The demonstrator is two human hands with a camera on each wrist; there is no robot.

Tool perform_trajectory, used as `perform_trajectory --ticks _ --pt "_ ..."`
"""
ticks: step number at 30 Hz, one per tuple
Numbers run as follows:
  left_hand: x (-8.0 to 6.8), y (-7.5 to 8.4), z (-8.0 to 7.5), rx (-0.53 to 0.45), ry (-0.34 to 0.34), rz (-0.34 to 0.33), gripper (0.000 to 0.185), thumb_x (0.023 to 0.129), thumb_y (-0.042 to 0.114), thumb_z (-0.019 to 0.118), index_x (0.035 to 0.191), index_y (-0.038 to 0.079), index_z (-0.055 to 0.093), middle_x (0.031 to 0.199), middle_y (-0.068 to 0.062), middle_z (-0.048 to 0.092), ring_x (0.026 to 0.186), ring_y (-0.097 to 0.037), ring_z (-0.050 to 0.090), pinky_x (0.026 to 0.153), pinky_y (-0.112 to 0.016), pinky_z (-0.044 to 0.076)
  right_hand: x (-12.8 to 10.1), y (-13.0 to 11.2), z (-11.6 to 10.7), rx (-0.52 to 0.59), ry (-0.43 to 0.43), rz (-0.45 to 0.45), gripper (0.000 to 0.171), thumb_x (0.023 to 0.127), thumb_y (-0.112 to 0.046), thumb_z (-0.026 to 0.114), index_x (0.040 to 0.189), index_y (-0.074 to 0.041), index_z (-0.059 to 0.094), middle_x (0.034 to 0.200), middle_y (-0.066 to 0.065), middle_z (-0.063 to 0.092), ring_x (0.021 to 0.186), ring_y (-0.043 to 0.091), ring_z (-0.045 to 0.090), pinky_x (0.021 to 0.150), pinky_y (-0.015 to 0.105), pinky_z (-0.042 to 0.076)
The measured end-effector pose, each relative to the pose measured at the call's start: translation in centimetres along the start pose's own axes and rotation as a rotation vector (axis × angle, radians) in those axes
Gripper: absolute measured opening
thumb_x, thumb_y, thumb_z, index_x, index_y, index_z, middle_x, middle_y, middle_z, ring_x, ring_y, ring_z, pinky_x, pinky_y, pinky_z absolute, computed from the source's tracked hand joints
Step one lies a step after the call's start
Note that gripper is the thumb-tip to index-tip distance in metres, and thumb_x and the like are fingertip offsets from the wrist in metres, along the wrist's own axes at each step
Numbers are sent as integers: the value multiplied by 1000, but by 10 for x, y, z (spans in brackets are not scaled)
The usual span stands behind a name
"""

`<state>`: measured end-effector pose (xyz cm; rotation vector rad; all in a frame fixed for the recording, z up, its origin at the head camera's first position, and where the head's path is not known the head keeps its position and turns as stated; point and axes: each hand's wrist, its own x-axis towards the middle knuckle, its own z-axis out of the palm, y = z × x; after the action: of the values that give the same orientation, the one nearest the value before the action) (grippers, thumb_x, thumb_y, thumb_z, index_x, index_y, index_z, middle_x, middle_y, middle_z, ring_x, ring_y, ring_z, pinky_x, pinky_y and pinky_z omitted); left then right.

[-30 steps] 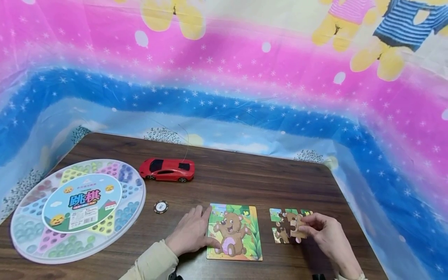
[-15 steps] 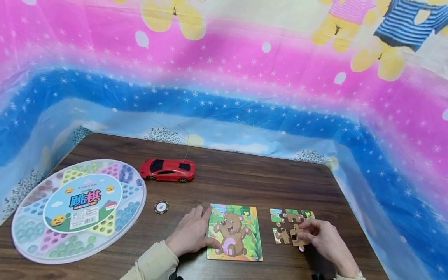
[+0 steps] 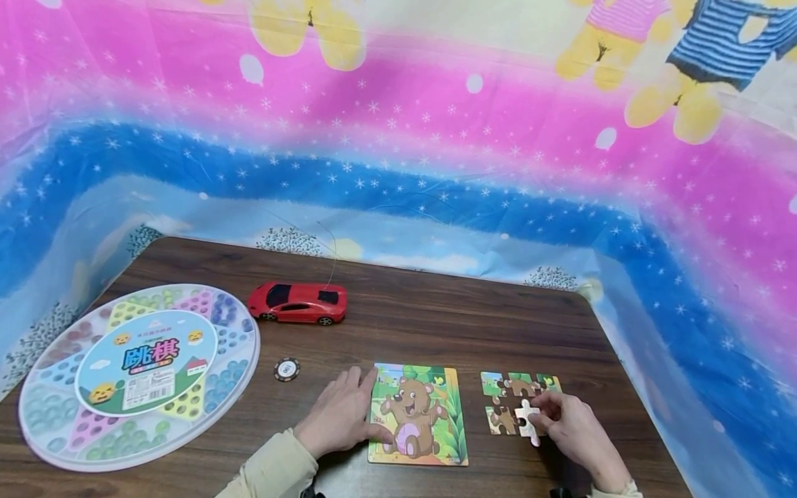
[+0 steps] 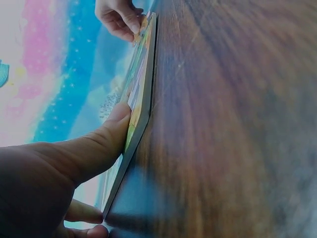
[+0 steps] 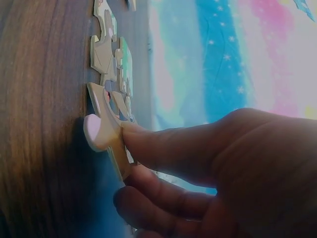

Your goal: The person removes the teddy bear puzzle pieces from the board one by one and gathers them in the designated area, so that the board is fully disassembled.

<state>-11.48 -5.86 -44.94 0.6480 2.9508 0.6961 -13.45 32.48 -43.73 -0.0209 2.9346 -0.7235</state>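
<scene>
In the head view a square bear jigsaw puzzle [image 3: 411, 415] lies flat on the table. My left hand [image 3: 339, 411] rests along its left side, and the left wrist view has the thumb [image 4: 119, 116] pressing on its face. To the right lies a small group of loose jigsaw pieces [image 3: 501, 420], some touching. My right hand [image 3: 575, 425] pinches one jigsaw piece [image 3: 526, 422] between thumb and fingers; it looks pale and shiny from above. In the right wrist view this piece [image 5: 106, 131] is tilted, and its height above the table is hard to tell.
A round Chinese checkers set [image 3: 146, 366] with marbles under a clear lid takes up the table's left side. A red toy car [image 3: 297, 302] stands behind, and a poker chip [image 3: 287, 369] lies left of my left hand. A printed curtain [image 3: 398, 159] surrounds the table [image 3: 448, 311].
The right hand has drawn its jigsaw piece slightly down and tilted it, so its face turns from brown to pale. The left hand and the bear puzzle have not moved.
</scene>
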Motion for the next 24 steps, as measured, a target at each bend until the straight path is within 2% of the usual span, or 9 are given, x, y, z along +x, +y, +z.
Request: perform_trajectory --ticks 7,24 --pt "0 1 -1 -5 -3 -2 108 66 63 78 139 -9 44 95 -12 49 81 -21 43 66 -34 37 0 0 1 21 -32 22 16 89 -25 71 97 -11 69 75 -5 62 64 13 54 57 32 43" --pt "0 0 1 3 19 1 108 64 62 79 138 -9 44 96 -13 49 84 -23 45 67 -35 39 1 -2 2 10 -34 25 16 90 -23 71 98 -10 70 75 -5 62 63 12 54 56 32 43"
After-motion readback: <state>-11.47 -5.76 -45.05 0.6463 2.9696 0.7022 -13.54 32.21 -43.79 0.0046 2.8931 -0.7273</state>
